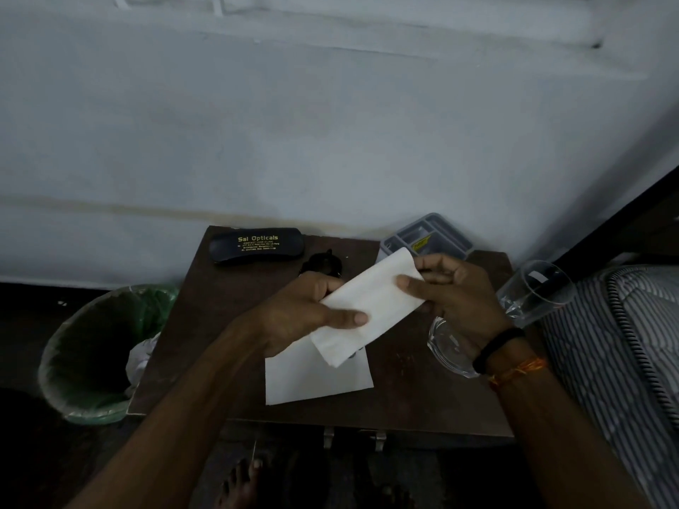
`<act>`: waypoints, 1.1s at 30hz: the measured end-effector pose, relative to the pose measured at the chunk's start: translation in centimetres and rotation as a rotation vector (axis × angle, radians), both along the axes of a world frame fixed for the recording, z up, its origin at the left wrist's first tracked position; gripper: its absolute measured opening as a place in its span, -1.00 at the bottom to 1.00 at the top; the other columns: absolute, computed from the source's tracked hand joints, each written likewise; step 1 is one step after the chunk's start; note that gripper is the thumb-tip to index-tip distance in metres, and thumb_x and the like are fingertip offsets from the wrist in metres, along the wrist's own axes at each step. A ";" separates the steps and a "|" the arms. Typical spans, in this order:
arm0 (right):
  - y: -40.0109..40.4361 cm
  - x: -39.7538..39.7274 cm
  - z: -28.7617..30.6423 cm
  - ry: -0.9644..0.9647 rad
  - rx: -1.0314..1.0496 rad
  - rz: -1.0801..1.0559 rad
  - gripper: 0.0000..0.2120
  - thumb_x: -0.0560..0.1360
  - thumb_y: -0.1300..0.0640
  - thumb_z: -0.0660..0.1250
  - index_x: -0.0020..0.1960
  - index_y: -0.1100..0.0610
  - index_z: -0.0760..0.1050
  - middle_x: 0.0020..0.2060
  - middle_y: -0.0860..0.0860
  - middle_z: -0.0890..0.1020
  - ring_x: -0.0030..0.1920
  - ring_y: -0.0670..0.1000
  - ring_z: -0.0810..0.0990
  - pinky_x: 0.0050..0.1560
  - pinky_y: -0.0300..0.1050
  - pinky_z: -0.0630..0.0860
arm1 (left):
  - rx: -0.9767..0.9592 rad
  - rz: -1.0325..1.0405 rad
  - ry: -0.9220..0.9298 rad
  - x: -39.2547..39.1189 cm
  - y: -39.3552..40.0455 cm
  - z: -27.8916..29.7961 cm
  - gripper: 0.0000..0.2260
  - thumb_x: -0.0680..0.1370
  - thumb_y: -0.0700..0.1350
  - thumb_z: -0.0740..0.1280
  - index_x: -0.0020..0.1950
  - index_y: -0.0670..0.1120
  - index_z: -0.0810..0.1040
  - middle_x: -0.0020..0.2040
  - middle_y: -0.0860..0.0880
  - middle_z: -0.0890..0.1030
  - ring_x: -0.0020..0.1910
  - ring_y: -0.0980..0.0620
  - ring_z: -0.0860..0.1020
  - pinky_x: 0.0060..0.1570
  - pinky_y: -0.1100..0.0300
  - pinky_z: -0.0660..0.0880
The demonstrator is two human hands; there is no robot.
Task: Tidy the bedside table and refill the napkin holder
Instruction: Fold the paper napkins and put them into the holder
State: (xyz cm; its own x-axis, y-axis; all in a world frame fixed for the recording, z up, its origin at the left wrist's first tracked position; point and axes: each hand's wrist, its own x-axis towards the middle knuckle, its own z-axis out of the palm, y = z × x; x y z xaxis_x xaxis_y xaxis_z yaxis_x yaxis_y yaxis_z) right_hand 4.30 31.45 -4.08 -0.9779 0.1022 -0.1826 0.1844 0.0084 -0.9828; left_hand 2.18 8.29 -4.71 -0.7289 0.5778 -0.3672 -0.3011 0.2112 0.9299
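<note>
Both hands hold a folded white napkin [371,306] above the brown bedside table [205,325]. My left hand [305,310] pinches its lower left end, thumb on top. At its upper right end my right hand [452,292] grips it. Beneath it a flat white napkin [316,376] lies on the table. A grey compartment tray [428,236], possibly the napkin holder, stands at the back right against the wall. A black spectacle case [257,246] lies at the back left, with a small dark object [323,262] beside it.
A tall clear glass [532,292] tilts at the table's right edge and a clear glass dish [448,347] sits under my right wrist. A green-lined bin [95,354] with crumpled paper stands left of the table. Striped bedding [632,343] lies to the right. A wall runs behind.
</note>
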 end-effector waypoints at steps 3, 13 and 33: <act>0.7 -0.2 -0.4 0.008 -0.066 -0.150 -0.73 0.38 0.29 0.50 0.05 0.32 0.57 -0.09 0.20 0.71 -0.12 0.09 0.72 -0.24 -0.15 0.64 | 0.090 0.032 -0.071 0.1 0.2 0.4 -0.66 0.48 -0.29 0.43 0.26 -0.22 0.56 0.16 -0.15 0.65 0.03 -0.18 0.67 -0.12 -0.08 0.64; -2.0 0.9 0.8 -0.328 -0.191 0.018 -0.44 0.35 -0.31 0.37 0.14 0.08 0.56 -0.06 0.12 0.72 -0.09 0.10 0.72 -0.19 -0.06 0.62 | 0.152 0.206 -0.042 -0.1 1.1 0.4 -0.67 0.47 -0.30 0.43 0.23 -0.26 0.54 0.13 -0.18 0.65 0.01 -0.21 0.67 -0.06 -0.20 0.63; 1.6 0.2 1.0 0.011 -0.158 -0.398 -0.91 0.55 0.31 0.31 0.02 0.17 0.51 0.00 0.15 0.64 -0.12 0.11 0.66 -0.38 -0.19 0.63 | -0.188 0.463 0.280 -0.6 4.6 -1.5 -0.61 0.43 0.10 0.49 0.08 -0.13 0.51 -0.02 -0.09 0.62 -0.05 -0.04 0.63 -0.05 0.00 0.65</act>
State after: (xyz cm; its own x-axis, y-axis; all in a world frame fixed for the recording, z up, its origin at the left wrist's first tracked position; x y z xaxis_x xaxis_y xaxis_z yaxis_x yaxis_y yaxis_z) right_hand 4.54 33.07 -3.11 -0.8695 0.4439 -0.2164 0.1325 -0.2124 -0.9682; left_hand 1.59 12.86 -6.18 -0.9748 0.1184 -0.1889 -0.1488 0.2857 0.9467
